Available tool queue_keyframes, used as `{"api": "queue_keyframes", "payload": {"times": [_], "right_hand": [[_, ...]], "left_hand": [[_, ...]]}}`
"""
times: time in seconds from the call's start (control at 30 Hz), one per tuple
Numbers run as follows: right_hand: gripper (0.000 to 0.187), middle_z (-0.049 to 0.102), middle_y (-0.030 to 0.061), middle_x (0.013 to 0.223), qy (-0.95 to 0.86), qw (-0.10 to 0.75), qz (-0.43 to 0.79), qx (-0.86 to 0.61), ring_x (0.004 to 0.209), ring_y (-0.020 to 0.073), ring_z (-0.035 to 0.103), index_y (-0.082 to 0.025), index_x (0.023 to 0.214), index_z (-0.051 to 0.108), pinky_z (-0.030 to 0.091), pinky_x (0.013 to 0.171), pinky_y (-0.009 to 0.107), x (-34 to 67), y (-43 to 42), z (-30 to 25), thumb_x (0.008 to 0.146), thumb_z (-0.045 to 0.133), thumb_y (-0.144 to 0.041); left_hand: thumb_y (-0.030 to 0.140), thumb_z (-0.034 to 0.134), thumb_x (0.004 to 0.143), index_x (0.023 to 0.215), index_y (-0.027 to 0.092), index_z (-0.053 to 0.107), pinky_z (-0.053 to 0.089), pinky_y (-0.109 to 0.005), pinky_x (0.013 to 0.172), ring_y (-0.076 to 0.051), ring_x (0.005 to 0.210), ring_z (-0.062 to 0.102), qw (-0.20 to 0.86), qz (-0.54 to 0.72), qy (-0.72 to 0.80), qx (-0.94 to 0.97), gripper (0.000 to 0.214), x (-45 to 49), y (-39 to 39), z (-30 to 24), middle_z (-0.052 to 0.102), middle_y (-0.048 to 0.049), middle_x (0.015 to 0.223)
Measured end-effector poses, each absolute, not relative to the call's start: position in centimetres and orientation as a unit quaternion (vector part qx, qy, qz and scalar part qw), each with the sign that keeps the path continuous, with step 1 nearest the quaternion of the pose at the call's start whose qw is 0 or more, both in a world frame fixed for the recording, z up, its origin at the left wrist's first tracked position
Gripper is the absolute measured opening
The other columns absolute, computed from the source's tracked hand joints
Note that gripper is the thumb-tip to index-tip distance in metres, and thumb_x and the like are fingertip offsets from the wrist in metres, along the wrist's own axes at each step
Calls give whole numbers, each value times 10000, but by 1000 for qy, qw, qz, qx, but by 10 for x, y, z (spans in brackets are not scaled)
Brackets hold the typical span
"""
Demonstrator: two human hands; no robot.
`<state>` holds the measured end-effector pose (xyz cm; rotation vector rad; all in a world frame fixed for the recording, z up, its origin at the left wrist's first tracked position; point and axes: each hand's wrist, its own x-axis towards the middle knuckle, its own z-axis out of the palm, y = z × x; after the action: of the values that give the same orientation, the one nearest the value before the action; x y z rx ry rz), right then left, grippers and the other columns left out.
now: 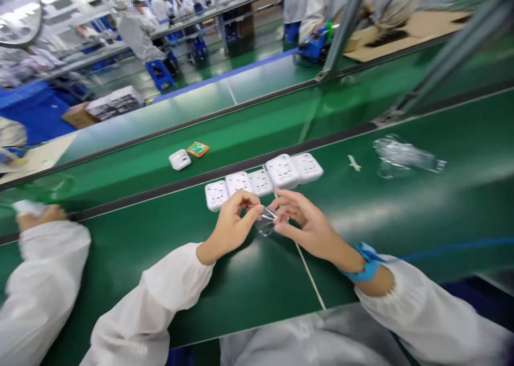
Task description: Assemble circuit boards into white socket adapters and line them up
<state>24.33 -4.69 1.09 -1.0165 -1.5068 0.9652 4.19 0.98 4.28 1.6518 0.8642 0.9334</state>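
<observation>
White socket units block ahead of left hand, right hand; free belt rightward until plastic film.

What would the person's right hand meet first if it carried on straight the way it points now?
The clear plastic piece between both hands, which the fingers of the right hand seem to touch; depth is unclear.
</observation>
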Motion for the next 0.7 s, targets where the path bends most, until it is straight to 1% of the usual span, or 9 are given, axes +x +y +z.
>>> {"api": "queue_keyframes", "payload": {"times": [0.07,0.1,0.17,0.27,0.33,0.47,0.53,0.63,0.7], "right_hand": [[218,723,54,944,-635,508,378,-443,794,182,677,-213,1110,674,555,713,308,251,-51,12,960,690,-370],[174,726,45,884,-640,501,360,-457,779,183,673,-210,996,700,544,707,308,255,-54,12,971,679,-381],[220,728,37,835,-648,495,335,-472,752,183,668,-209,889,707,531,690,311,263,-61,13,982,665,-403],[224,720,29,803,-658,490,301,-486,729,182,663,-211,866,707,530,693,319,282,-68,16,984,656,-394],[210,719,37,825,-658,488,235,-523,754,192,661,-216,862,702,532,713,332,306,-66,19,979,645,-380],[244,673,56,826,-564,489,-11,-665,777,213,624,-223,800,666,515,778,368,386,-41,20,949,597,-403],[240,647,62,854,-470,491,-100,-727,793,212,604,-212,811,654,506,798,371,433,-22,16,943,573,-395],[259,604,42,779,-370,484,-123,-784,800,213,584,-206,705,611,486,820,371,492,2,6,911,586,-362],[285,570,18,673,-338,479,-94,-805,731,206,564,-205,652,600,472,771,360,515,12,0,901,591,-342]], "left_hand": [[361,675,951,894,222,626,483,-304,660,-156,691,615,507,367,352,697,158,52,0,33,644,-19,824],[362,671,954,892,226,632,475,-307,659,-158,695,611,497,363,351,706,155,55,-1,28,644,-19,824],[366,648,967,934,240,638,469,-314,680,-168,736,610,477,364,349,720,131,57,-1,20,651,-24,868],[365,580,995,1081,270,607,475,-343,757,-188,827,609,451,366,350,735,131,56,-3,7,654,-37,1001],[363,552,999,1092,270,588,460,-371,779,-202,838,601,422,324,341,775,137,56,-5,0,651,-40,1011],[404,561,1001,1024,248,616,398,-428,811,-251,946,606,321,162,271,893,167,58,-7,-9,679,-60,1072],[414,536,1020,1036,242,625,386,-437,824,-257,993,604,299,135,258,909,195,60,-6,-10,681,-65,1115],[411,505,1036,1031,240,624,389,-434,827,-247,994,605,303,137,259,907,208,59,-3,-10,678,-59,1105],[416,504,1035,1026,246,623,393,-435,822,-248,990,605,309,141,259,904,208,59,-2,-11,676,-56,1091]]}}
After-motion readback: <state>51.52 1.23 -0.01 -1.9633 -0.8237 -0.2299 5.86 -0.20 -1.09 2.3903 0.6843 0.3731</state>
